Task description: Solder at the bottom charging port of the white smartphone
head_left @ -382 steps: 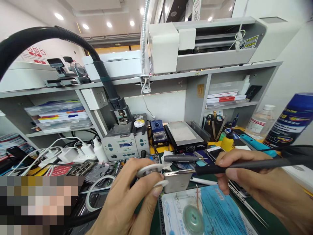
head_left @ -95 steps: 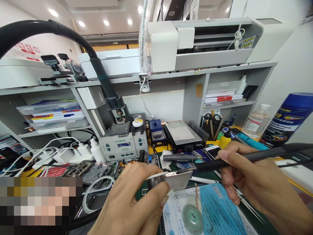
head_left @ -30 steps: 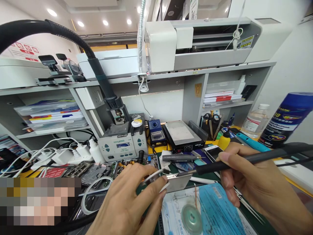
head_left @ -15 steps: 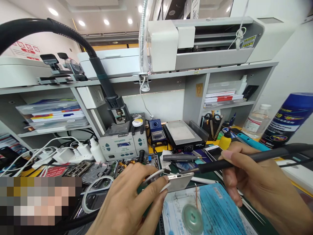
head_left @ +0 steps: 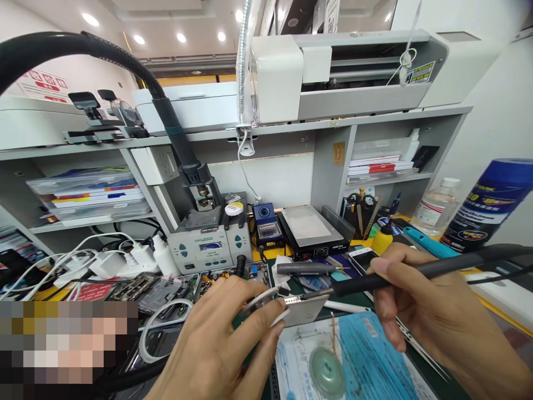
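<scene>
My left hand (head_left: 220,339) is closed round a silver smartphone (head_left: 307,312), its port edge turned up. Between the same fingers sits a flat round thing with a white rim (head_left: 261,300), partly hidden. My right hand (head_left: 437,300) grips what looks like a soldering iron (head_left: 362,283), a black handle with a thin metal tip and a cable. That tip lies at the phone's port edge; whether it touches cannot be told. Below the phone, a green round dish (head_left: 327,372) rests on a blue and white printed sheet (head_left: 375,355).
A hot-air station (head_left: 210,247) and a hot plate (head_left: 312,230) stand behind my hands. On the right are a white-fronted phone (head_left: 362,258), tweezers (head_left: 425,350), a yellow bottle (head_left: 381,241) and a blue spray can (head_left: 489,203). A white cable (head_left: 145,339) loops on the left.
My right hand has moved slightly left, bringing the iron's tip further along the phone's port edge. The left hand and the phone have barely moved.
</scene>
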Demonstrator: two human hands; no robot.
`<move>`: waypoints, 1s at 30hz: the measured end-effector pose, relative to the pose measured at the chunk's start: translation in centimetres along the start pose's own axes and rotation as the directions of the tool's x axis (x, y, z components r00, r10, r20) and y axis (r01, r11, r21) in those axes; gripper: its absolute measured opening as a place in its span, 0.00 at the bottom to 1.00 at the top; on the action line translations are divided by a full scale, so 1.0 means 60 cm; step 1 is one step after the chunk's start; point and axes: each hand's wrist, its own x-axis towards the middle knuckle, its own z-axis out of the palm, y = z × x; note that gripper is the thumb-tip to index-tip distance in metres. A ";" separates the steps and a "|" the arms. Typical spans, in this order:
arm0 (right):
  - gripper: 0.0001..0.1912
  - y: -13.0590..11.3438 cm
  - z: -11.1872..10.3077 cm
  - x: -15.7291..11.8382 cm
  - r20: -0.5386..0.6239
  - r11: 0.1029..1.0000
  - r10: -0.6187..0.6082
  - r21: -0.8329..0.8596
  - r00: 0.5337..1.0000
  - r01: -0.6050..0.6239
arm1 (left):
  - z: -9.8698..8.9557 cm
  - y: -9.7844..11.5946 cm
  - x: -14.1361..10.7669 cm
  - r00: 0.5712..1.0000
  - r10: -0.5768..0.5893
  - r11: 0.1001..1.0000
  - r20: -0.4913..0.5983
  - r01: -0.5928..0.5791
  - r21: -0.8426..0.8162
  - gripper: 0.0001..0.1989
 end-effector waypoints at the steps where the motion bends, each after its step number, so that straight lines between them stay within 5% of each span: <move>1: 0.20 0.000 0.000 0.000 -0.002 1.000 0.001 0.002 1.000 -0.001 | 0.000 0.000 -0.001 1.000 0.003 1.000 0.000 -0.003 0.000 0.14; 30: 0.18 -0.006 0.008 -0.007 0.021 1.000 -0.019 0.000 1.000 0.019 | -0.003 0.001 0.003 1.000 0.010 1.000 -0.009 -0.010 0.008 0.15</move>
